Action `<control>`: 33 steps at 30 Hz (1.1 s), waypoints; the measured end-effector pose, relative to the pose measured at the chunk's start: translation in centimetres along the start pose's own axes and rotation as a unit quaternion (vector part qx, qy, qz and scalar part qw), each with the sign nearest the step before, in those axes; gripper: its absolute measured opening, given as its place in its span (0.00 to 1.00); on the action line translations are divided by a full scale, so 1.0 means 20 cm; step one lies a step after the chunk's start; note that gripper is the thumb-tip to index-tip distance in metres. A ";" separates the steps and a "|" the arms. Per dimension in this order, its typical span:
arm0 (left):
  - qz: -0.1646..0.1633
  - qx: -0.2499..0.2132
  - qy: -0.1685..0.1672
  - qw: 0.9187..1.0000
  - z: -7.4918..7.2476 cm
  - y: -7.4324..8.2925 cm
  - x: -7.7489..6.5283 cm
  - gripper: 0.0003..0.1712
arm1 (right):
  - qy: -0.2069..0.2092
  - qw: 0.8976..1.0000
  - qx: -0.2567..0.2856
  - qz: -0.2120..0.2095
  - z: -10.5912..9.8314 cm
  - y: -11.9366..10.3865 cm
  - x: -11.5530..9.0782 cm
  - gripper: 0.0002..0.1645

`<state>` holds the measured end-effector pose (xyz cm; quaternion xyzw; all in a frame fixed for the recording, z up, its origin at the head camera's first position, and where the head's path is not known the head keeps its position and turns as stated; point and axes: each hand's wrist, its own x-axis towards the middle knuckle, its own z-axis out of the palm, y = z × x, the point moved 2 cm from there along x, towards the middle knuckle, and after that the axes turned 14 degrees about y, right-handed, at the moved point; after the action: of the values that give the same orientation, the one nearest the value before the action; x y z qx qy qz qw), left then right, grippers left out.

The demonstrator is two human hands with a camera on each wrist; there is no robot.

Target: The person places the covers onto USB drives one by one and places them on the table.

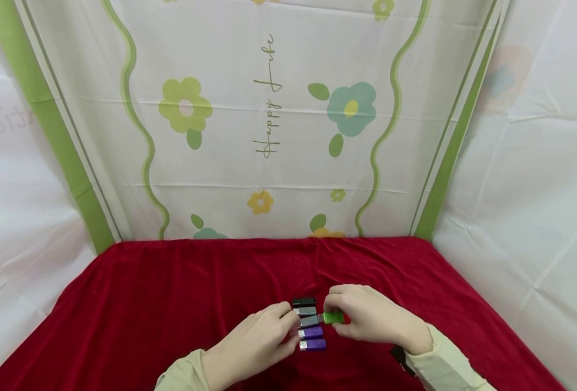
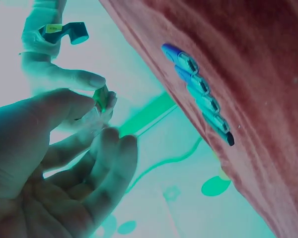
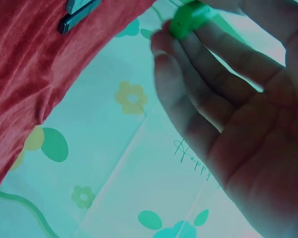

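My right hand (image 1: 366, 312) pinches a green USB stick (image 1: 334, 317) between thumb and fingers, its metal plug pointing left. In the left wrist view, my left hand (image 2: 64, 163) faces it, with a small clear cap (image 2: 92, 118) at its thumb and fingertips; the fingers partly hide this piece. Beneath the hands, several USB sticks lie in a column on the red cloth: a black one (image 1: 304, 301), a grey one (image 1: 306, 311), another grey one (image 1: 310, 321), a purple one (image 1: 311, 333) and a second purple one (image 1: 314, 345). The left fingertips cover some left ends in the head view.
A red velvet cloth (image 1: 171, 293) covers the table. White curtains with flower prints (image 1: 288, 179) hang behind it and on both sides. A black device (image 2: 72, 32) is strapped on the right wrist.
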<state>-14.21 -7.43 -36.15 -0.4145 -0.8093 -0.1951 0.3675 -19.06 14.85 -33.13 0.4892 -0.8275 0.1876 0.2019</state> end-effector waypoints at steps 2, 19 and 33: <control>0.002 -0.008 0.023 1.000 -0.01 -0.01 0.01 0.09 | 0.021 1.000 0.003 -0.002 -0.01 0.00 0.00 0.14; -0.032 -0.015 0.086 0.996 -0.06 -0.04 0.05 0.11 | 0.107 0.994 -0.004 -0.035 -0.02 0.02 0.01 0.16; -0.031 -0.024 0.080 0.996 -0.07 -0.03 0.05 0.11 | 0.131 0.990 0.004 -0.056 -0.01 0.00 0.01 0.15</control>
<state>-14.55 -8.04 -34.51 -0.3804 -0.7851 -0.2582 0.4151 -19.24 14.78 -32.81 0.5069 -0.7642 0.2421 0.3168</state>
